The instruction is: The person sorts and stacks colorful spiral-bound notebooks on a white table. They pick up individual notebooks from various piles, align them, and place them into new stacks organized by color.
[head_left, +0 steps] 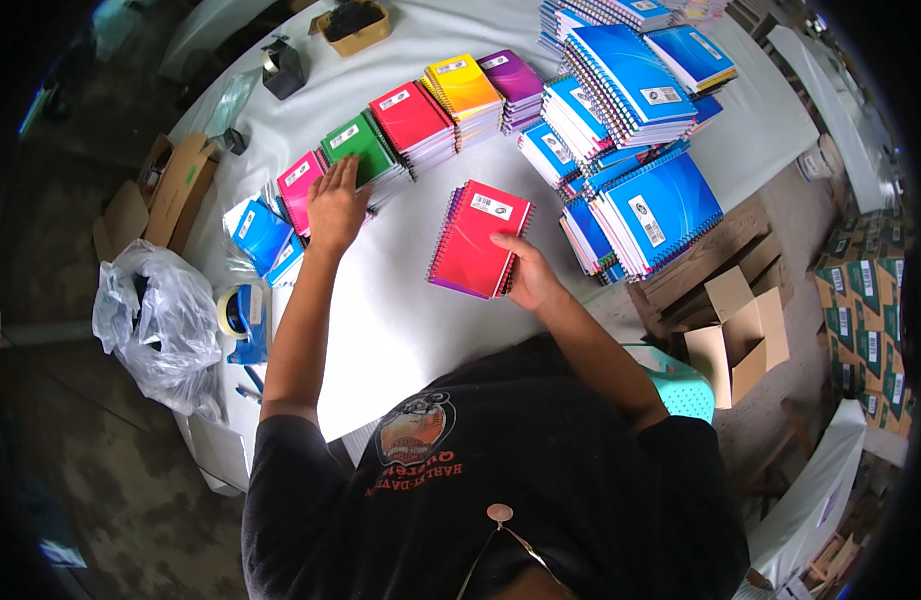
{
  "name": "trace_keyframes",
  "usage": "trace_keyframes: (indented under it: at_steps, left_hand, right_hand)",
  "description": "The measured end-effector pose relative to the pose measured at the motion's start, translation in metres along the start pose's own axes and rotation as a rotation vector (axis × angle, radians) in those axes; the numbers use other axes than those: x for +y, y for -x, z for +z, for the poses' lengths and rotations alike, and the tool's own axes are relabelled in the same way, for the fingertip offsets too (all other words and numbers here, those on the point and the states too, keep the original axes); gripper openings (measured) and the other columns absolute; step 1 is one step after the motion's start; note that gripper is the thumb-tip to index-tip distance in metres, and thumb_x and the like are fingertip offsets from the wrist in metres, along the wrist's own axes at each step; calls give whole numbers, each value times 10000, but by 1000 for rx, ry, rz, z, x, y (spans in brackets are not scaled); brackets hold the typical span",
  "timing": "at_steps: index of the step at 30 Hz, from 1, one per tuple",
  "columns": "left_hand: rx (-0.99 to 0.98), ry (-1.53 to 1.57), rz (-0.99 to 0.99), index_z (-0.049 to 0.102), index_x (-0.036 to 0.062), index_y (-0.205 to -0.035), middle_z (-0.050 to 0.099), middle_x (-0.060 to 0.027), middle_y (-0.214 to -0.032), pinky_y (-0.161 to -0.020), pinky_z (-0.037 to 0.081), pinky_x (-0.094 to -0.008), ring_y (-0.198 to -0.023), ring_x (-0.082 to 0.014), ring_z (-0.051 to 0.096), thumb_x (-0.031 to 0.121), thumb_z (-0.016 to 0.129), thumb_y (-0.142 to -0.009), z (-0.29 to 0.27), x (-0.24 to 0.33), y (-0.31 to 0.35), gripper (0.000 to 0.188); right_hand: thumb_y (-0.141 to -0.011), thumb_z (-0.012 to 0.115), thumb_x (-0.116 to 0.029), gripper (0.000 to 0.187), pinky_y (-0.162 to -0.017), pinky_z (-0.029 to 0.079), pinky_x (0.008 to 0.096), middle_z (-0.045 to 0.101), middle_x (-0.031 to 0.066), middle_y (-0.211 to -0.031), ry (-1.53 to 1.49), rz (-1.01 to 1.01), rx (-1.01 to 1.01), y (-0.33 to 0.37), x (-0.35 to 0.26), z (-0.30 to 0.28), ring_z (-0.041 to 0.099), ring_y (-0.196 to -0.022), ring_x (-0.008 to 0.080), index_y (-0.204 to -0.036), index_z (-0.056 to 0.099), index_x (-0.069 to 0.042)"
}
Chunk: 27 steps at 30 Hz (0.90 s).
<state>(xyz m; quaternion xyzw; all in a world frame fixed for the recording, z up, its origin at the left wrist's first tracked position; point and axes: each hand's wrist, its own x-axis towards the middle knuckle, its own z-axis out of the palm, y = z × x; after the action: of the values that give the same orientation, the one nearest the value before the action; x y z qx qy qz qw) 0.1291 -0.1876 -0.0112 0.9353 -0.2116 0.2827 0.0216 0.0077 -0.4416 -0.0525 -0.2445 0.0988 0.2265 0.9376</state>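
My right hand grips a small bundle of spiral notebooks, thumb on top; a red cover faces up and a purple edge shows beneath it. My left hand reaches forward with its fingers stretched out over the near edge of a stack of green notebooks. Beside that stack, a pink stack sits on the left and a red stack on the right. Farther along the row come yellow notebooks and purple notebooks.
Tall piles of blue notebooks crowd the right side. More blue notebooks lie at the left edge near a plastic bag and a tape dispenser. Another dispenser stands far left. An open carton is off the table's right side.
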Motion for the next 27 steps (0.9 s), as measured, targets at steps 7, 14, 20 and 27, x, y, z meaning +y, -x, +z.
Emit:
trace_keyframes:
  at_steps: [7, 14, 20, 27]
  left_hand:
    - [-246, 128, -232, 623, 114, -1069, 658, -137, -917, -724, 493, -355, -812, -274, 631, 202, 607, -822, -22, -6, -16, 263]
    - [-122, 410, 334, 621, 98, -1096, 616, -76, -1110, -831, 459, -339, -996, -236, 589, 147, 620, -788, -83, 73, 37, 312]
    - [-287, 665, 144, 526, 74, -1220, 548, -150, -1195, -953, 353, -420, -1127, -309, 481, 322, 625, -805, -81, 58, 35, 493]
    - [-147, -4, -161, 564, 60, -1156, 584, -154, -1148, -899, 451, -371, -1076, -291, 557, 257, 637, -786, -1, -58, 59, 426]
  right_hand:
    - [-819, 632, -164, 432, -852, 479, 365, 576, 129, -1115, 178, -20, -13, -3, -4, 2, 578, -1009, 213, -1187, 484, 7]
    - [-853, 592, -366, 549, -878, 460, 352, 548, 111, -1167, -10, 57, -38, 2, -8, 6, 557, -1042, 202, -1244, 431, -15]
    - [-805, 619, -145, 397, -842, 469, 342, 579, 101, -1073, 152, 38, 2, 4, 2, 1, 575, -977, 195, -1160, 501, -12]
    - [-796, 632, -149, 378, -808, 482, 346, 590, 94, -1045, 227, 102, -40, 3, 4, 10, 586, -949, 198, -1131, 518, -17]
